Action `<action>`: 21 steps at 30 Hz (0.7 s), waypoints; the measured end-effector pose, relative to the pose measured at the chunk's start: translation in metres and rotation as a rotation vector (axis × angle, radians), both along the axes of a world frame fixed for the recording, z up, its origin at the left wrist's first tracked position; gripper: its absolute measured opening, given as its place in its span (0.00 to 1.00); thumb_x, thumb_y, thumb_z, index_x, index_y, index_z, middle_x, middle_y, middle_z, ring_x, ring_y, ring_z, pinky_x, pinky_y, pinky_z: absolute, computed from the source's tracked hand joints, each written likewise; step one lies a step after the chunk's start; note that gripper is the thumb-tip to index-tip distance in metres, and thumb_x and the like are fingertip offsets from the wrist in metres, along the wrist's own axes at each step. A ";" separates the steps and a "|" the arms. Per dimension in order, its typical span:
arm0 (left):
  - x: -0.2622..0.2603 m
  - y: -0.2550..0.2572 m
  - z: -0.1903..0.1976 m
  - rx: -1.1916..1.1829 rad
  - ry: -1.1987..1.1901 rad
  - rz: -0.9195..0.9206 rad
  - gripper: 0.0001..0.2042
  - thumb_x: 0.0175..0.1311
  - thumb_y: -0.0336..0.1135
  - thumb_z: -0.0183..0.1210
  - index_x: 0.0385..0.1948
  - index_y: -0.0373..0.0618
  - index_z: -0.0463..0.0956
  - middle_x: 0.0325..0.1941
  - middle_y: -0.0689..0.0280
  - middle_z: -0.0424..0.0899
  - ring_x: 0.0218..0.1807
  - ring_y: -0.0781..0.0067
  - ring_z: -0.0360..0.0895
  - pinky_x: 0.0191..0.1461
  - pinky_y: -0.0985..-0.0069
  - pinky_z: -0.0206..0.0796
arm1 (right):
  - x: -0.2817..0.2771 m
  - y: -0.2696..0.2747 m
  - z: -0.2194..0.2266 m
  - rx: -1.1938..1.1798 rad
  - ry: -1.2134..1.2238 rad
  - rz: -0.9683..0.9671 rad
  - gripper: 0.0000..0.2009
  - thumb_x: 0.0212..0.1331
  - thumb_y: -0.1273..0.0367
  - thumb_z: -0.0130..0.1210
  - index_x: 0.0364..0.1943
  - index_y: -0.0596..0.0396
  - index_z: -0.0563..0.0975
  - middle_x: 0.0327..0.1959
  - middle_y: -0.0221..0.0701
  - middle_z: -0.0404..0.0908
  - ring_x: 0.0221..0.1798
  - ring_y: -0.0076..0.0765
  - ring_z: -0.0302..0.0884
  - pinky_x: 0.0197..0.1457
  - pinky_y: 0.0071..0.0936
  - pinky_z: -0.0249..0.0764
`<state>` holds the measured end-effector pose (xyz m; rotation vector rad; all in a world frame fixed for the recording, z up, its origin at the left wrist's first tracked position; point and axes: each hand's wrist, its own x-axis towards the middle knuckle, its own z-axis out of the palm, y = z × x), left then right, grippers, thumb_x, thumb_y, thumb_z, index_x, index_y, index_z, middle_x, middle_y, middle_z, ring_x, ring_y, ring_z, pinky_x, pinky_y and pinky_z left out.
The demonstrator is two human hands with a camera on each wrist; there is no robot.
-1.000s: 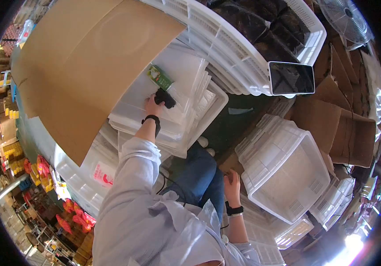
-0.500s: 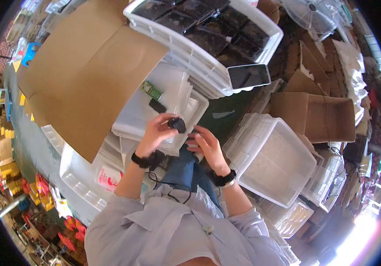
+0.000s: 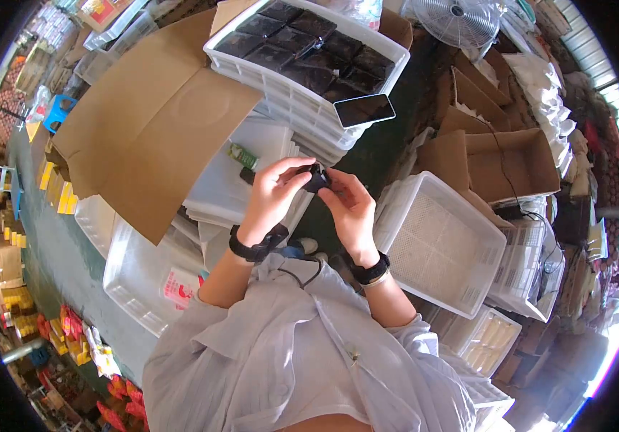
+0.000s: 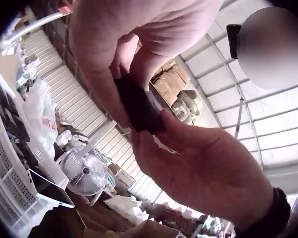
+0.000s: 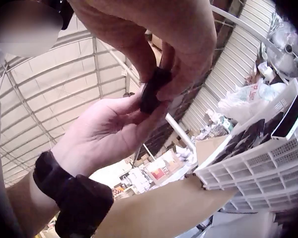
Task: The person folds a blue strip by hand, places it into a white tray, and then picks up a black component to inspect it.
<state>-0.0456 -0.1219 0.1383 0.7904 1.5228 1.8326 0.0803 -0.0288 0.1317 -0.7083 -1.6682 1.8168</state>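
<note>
My left hand (image 3: 272,198) and right hand (image 3: 354,216) meet in front of the body in the head view. Between thumbs and fingers, both pinch a small black block-shaped object (image 3: 316,178). The left wrist view shows the dark block (image 4: 139,105) with fingertips at both ends; its exact kind I cannot tell. In the right wrist view the same block (image 5: 155,90) is partly covered by fingers. A black band (image 3: 259,245) is on each wrist. Beyond the left hand, a green packet (image 3: 242,156) lies on stacked white plastic (image 3: 216,183), beside another small black item (image 3: 247,176).
A white crate (image 3: 281,85) with dark packs inside stands ahead, a phone (image 3: 364,111) at its near corner. Cardboard (image 3: 144,137) spreads to the left. At right are a white perforated crate (image 3: 439,245) and an open carton (image 3: 511,169). A fan (image 3: 457,25) stands farther back.
My left hand has lifted the black object from the white plastic and brought it to the middle. The right hand has risen from beside the leg and now pinches it too.
</note>
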 end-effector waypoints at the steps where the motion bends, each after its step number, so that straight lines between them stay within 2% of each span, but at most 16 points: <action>1: 0.003 0.002 0.003 -0.012 0.048 -0.012 0.13 0.60 0.22 0.56 0.48 0.35 0.74 0.43 0.63 0.81 0.43 0.79 0.77 0.46 0.83 0.69 | 0.005 -0.001 0.008 0.029 -0.011 -0.019 0.17 0.53 0.80 0.58 0.49 0.59 0.75 0.35 0.26 0.76 0.38 0.19 0.72 0.42 0.16 0.69; 3: 0.006 0.004 0.005 -0.027 0.076 -0.043 0.14 0.59 0.21 0.57 0.47 0.34 0.75 0.44 0.65 0.80 0.44 0.79 0.76 0.48 0.83 0.68 | 0.014 0.004 0.010 -0.016 0.047 -0.025 0.17 0.53 0.81 0.57 0.49 0.60 0.75 0.37 0.28 0.77 0.40 0.20 0.72 0.44 0.17 0.70; 4: 0.007 0.004 0.007 -0.011 0.044 -0.130 0.14 0.57 0.22 0.58 0.47 0.35 0.76 0.44 0.65 0.80 0.46 0.78 0.75 0.50 0.82 0.67 | 0.019 0.004 0.010 -0.043 0.071 -0.025 0.17 0.53 0.81 0.57 0.49 0.61 0.75 0.38 0.28 0.77 0.41 0.20 0.73 0.45 0.17 0.70; 6: 0.002 0.004 0.014 0.022 -0.015 -0.303 0.16 0.55 0.22 0.59 0.47 0.35 0.76 0.45 0.67 0.79 0.48 0.78 0.74 0.54 0.80 0.66 | 0.026 0.008 0.012 -0.266 0.231 0.016 0.15 0.56 0.82 0.52 0.49 0.63 0.74 0.46 0.32 0.78 0.47 0.25 0.74 0.55 0.22 0.70; 8: 0.000 0.004 0.014 0.014 -0.158 -0.398 0.18 0.51 0.22 0.62 0.46 0.38 0.75 0.45 0.66 0.78 0.50 0.77 0.73 0.55 0.78 0.65 | 0.031 0.011 0.012 -0.378 0.306 0.086 0.14 0.58 0.81 0.50 0.49 0.62 0.74 0.46 0.33 0.78 0.50 0.26 0.74 0.56 0.23 0.70; 10: 0.003 0.003 0.024 0.029 -0.229 -0.454 0.17 0.51 0.23 0.63 0.45 0.39 0.74 0.44 0.66 0.78 0.49 0.77 0.74 0.54 0.78 0.66 | 0.032 0.010 0.013 -0.309 0.335 0.102 0.13 0.60 0.80 0.47 0.49 0.61 0.73 0.47 0.35 0.78 0.50 0.28 0.75 0.56 0.27 0.71; 16: 0.011 0.006 0.039 -0.038 -0.070 -0.440 0.14 0.52 0.23 0.63 0.41 0.40 0.73 0.45 0.64 0.78 0.46 0.77 0.76 0.52 0.78 0.68 | 0.037 0.015 0.018 -0.172 0.298 0.078 0.12 0.61 0.82 0.44 0.47 0.62 0.73 0.47 0.35 0.77 0.48 0.28 0.76 0.53 0.28 0.76; 17: 0.011 0.006 0.039 -0.030 -0.084 -0.463 0.15 0.55 0.22 0.60 0.45 0.40 0.73 0.47 0.64 0.78 0.49 0.77 0.75 0.54 0.77 0.67 | 0.038 0.015 0.018 -0.147 0.280 0.065 0.12 0.61 0.82 0.44 0.48 0.62 0.73 0.47 0.35 0.77 0.48 0.29 0.76 0.52 0.29 0.77; 20: 0.015 0.010 0.042 -0.009 -0.099 -0.381 0.17 0.57 0.23 0.58 0.50 0.39 0.72 0.48 0.65 0.78 0.51 0.77 0.74 0.55 0.76 0.67 | 0.040 0.014 0.026 -0.055 0.321 0.004 0.12 0.62 0.82 0.43 0.48 0.63 0.72 0.45 0.36 0.76 0.48 0.29 0.76 0.52 0.31 0.78; 21: 0.011 0.014 0.036 0.004 -0.028 -0.344 0.19 0.59 0.24 0.56 0.54 0.39 0.71 0.48 0.65 0.78 0.52 0.76 0.73 0.56 0.76 0.66 | 0.041 0.017 0.025 -0.057 0.347 0.003 0.12 0.62 0.82 0.42 0.48 0.63 0.71 0.44 0.35 0.76 0.48 0.31 0.76 0.52 0.32 0.78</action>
